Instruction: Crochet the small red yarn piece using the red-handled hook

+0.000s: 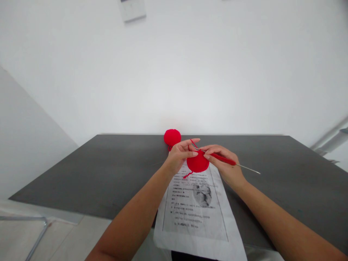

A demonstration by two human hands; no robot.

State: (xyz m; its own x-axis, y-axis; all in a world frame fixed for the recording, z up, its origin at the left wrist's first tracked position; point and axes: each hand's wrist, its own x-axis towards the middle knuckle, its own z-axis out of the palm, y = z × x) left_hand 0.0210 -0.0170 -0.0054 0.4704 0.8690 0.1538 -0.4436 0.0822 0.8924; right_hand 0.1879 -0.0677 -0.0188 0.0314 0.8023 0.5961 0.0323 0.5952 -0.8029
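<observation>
Red crochet piece (198, 164), pinched at upper left by the left hand (181, 155) (forefinger extended); hook (224, 158) right of crochet piece, gripped in the curled right hand (227, 165).

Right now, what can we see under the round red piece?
The printed sheet shows beneath the round red piece, below its lower edge; any print directly behind it is covered.

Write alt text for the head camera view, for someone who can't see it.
A person's left hand holds a rounded red yarn piece while the right hand holds a red-handled hook at the piece's top edge. Below lies a printed sheet on a dark gray table, with a red yarn ball behind.
</observation>
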